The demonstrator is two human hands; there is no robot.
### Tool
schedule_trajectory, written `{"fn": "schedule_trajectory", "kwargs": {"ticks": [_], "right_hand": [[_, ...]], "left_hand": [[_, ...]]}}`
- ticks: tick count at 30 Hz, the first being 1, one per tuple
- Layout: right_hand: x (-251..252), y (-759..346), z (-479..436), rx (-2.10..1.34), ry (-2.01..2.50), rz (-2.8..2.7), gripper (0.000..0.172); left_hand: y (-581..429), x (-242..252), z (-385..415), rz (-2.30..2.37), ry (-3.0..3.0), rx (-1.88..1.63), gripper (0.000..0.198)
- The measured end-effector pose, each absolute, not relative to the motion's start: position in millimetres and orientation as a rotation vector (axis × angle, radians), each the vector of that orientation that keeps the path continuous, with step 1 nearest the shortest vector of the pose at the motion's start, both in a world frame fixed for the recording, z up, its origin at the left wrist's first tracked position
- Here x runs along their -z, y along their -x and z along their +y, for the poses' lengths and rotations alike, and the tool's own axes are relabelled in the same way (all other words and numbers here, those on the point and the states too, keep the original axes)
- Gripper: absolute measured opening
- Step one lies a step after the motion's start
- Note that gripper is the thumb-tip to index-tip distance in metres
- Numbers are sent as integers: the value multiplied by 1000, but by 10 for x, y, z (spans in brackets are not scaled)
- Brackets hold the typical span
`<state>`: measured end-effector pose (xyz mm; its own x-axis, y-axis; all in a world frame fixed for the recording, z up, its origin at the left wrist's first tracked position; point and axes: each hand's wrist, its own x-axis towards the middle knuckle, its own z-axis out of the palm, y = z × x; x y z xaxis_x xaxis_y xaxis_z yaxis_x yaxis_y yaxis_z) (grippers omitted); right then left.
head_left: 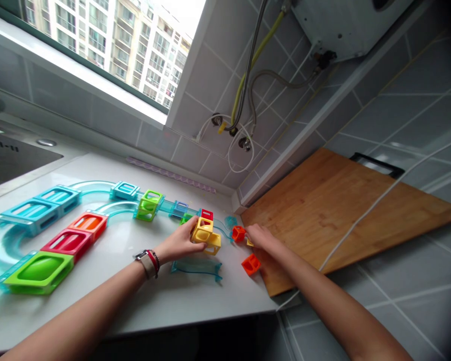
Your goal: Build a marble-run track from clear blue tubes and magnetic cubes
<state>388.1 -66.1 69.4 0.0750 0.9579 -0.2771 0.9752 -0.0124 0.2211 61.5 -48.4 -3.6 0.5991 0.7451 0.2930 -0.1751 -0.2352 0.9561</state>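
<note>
Forearms reach in from the near edge of a white counter [195, 296], seen from above. The left hand [178, 244], a watch and red band at its wrist, lies toward the counter's far right corner with its fingers closed around a yellow cube frame [206, 235], which rests on the counter. Just nearer than that hand lies a clear blue curved track piece [197, 265], flat and untouched. The right hand [261, 236] sits at the counter's right edge, where a wooden cutting board [334, 210] leans against the tiled wall; its fingertips pinch a small yellow piece, mostly hidden, so the grip is closed but the piece's shape cannot be told. A small orange cube [238, 233] stands just left of those fingertips, and a second orange cube [250, 263] lies nearer, beside the board's edge. Along the left side of the counter runs a clear curved track with green, red, orange and blue rectangular frames [69, 240] set on it. Farther back a green cube frame [149, 204] sits on the track, with a red cube [206, 214] behind the yellow one. Beyond are a window and hanging hoses.
</note>
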Motion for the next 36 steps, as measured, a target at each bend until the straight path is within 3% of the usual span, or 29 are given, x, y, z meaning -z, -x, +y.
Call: {"fn": "schedule_trajectory", "kwargs": {"ticks": [7, 13, 18, 20, 27, 33, 36], "right_hand": [[-910, -3874, -695, -38, -2132, 1802, 14], [-1288, -3880, -920, -74, -2396, 2093, 42], [-1209, -3515, -1088, 1002, -2500, 2721, 43], [-1134, -3351, -1112, 1186, -2396, 2800, 39], [-1019, -3070, -1136, 1188, -2248, 2945, 30], [-1043, -2963, -1199, 707, -2133, 3038, 21], [-1051, -2912, -1196, 637, -2179, 3082, 21]], "left_hand": [[-618, 13, -467, 466, -1513, -918, 51], [-635, 26, -430, 440, -1386, -927, 57], [-668, 65, -429, 399, -1289, -898, 61], [-674, 60, -434, 373, -1250, -891, 63], [-661, 19, -447, 367, -1265, -888, 62], [-671, 74, -443, 367, -1330, -878, 63], [-676, 69, -444, 362, -1320, -882, 63]]}}
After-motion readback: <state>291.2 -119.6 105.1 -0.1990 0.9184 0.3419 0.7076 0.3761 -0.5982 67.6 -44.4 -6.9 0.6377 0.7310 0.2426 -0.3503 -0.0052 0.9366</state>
